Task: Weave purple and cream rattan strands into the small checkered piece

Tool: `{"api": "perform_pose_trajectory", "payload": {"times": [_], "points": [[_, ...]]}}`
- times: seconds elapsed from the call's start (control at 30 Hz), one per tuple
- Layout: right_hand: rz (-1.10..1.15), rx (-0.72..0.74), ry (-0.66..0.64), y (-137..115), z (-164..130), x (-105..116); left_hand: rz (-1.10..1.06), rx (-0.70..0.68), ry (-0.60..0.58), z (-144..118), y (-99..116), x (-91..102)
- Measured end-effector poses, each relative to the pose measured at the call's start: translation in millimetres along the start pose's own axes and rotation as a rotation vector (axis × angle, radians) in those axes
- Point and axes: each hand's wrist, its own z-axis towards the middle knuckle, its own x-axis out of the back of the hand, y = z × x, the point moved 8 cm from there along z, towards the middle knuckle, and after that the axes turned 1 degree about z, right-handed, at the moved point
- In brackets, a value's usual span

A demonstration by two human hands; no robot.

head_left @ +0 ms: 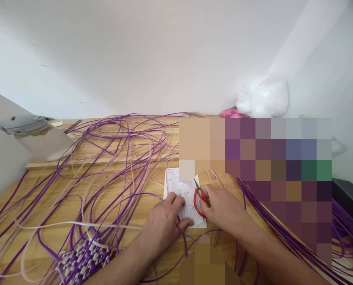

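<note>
Head view: right hand [219, 202] grips red scissors [199, 190] over a paper sheet [188, 194]. Left hand [164, 218], half-curled, rests at its lower left; hold on the purple strand [185, 242] cannot be confirmed. Careless blade closure could nick the sheet.

Handwriting [173, 180] too small to read
Rows of it stand on the white paper [188, 199], no word or number legible.

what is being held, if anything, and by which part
The right hand holds red-handled scissors by the handles; whether the left hand, over the handwritten sheet, grips anything cannot be told.
</note>
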Motion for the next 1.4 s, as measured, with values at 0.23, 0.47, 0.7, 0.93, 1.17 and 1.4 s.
{"api": "perform_pose_trajectory", "payload": {"times": [0.23, 0.47, 0.7, 0.93, 1.17, 1.4], "points": [[-0.022, 0.192, 0.012, -18, -8, 1, -0.022, 0.014, 0.025, -1, -2, 0.4], [0.102, 0.257, 0.013, -30, -10, -2, -0.015, -0.022, 0.037, -1, -1, 0.6], [0.190, 0.308, -0.039, -26, -9, -7, -0.095, -0.029, 0.029, 2, -5, 0.5], [0.194, 0.265, -0.024, -22, -7, -9, -0.141, -0.002, 0.013, 2, -8, -1.9], [0.230, 0.246, 0.041, -30, -4, -15, -0.187, 0.021, 0.022, 3, -10, -1.9], [0.266, 0.195, -0.057, -23, -5, -22, -0.171, 0.029, -0.003, 5, -9, -2.9]]}}
